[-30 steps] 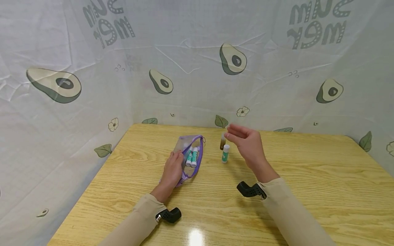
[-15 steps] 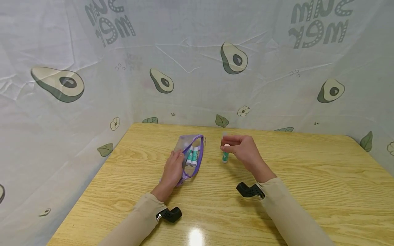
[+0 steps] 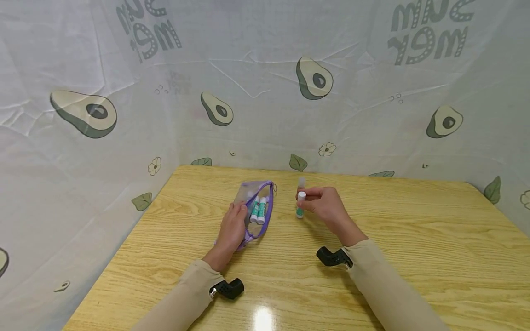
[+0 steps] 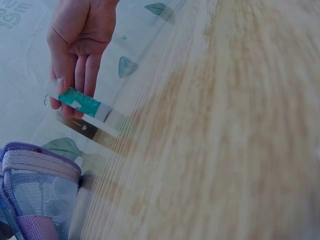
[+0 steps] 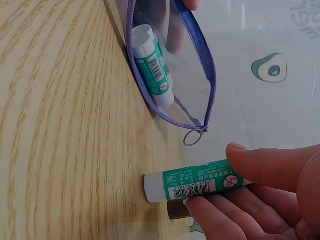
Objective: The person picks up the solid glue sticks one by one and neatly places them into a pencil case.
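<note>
Right fingers pinching glue stick, pouch — unzipped

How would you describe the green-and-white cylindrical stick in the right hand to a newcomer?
On the yellow wood-grain table, find the clear purple-trimmed pouch. To its right, the right hand pinches the green-and-white stick. Its lookalikes lie inside the pouch; the neighbouring cylinder is brown-bodied.

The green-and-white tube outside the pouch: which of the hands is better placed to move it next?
Probably the right hand: its thumb and fingers pinch the green-and-white tube, while the left hand holds the pouch.
</note>
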`<state>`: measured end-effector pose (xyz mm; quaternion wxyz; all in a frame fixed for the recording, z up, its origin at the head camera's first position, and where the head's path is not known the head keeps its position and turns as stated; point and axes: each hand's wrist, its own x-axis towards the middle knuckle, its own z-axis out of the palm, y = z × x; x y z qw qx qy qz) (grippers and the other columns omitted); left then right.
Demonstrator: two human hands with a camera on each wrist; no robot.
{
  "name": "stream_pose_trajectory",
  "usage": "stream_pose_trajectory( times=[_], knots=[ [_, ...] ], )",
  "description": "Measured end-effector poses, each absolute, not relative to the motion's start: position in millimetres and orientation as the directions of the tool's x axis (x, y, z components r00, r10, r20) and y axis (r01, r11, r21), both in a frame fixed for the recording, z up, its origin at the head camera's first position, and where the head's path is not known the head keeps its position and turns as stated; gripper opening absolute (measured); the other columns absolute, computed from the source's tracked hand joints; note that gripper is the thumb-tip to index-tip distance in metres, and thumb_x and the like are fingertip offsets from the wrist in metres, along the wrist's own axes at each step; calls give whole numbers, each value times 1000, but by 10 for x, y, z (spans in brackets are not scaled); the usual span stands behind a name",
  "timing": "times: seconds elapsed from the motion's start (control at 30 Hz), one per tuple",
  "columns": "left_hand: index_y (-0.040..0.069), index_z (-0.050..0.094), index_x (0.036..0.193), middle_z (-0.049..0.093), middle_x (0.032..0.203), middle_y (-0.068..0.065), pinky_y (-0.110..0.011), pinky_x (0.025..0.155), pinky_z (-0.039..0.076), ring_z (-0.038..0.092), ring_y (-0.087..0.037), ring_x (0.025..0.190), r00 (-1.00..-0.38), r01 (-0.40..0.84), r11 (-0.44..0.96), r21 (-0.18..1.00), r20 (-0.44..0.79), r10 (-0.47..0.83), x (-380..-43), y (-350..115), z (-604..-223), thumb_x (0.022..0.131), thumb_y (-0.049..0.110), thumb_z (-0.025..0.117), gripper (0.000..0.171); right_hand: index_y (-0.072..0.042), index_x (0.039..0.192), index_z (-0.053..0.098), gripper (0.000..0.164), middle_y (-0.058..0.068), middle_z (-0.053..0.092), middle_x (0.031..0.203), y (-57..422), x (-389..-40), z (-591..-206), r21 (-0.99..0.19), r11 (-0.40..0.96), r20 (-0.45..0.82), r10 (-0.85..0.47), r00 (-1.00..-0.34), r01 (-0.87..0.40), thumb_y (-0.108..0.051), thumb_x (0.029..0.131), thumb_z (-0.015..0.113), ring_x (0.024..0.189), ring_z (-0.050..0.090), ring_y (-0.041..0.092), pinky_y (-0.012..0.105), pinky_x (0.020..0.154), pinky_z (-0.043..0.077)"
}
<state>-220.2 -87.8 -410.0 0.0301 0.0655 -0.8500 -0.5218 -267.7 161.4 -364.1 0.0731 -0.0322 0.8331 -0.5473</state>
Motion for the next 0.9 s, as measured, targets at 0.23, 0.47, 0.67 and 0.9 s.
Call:
stream_pose_trajectory(
  times=[0.23, 0.47, 0.67, 0.9],
  knots=[
    [1, 48, 157, 37, 171, -22, -68, 132, 16, 19, -46, 164, -990, -73, 449, 891, -10, -142, -2188, -890, -4101, 114, 33, 31, 56, 6, 134, 70, 38, 22, 70, 141, 1603, -2676, -3677, -917, 399, -87, -140, -986, 24, -10, 99, 73, 133, 65, 33, 37, 105, 57],
    [1, 48, 157, 37, 170, -21, -67, 132, 15, 18, -46, 164, -991, -68, 451, 890, -6, -136, -2183, -899, -4101, 114, 33, 31, 56, 7, 135, 69, 38, 23, 69, 141, 1597, -2663, -3673, -922, 388, -75, -149, -986, 12, -9, 100, 71, 133, 66, 34, 36, 105, 58],
    [2, 48, 157, 38, 170, -21, -67, 132, 16, 19, -46, 164, -991, -65, 455, 888, -3, -134, -2177, -910, -4109, 114, 33, 31, 56, 5, 133, 71, 37, 21, 71, 139, 1575, -2644, -3662, -916, 400, -56, -141, -988, -5, -11, 100, 73, 133, 66, 33, 41, 109, 56],
    [1, 49, 157, 40, 169, -20, -67, 132, 16, 19, -45, 164, -991, -54, 455, 889, 8, -132, -2172, -908, -4128, 114, 33, 31, 56, 4, 137, 69, 39, 22, 71, 139, 1526, -2621, -3665, -923, 384, -48, -141, -989, -10, -9, 100, 72, 132, 67, 34, 44, 111, 57]
  ],
)
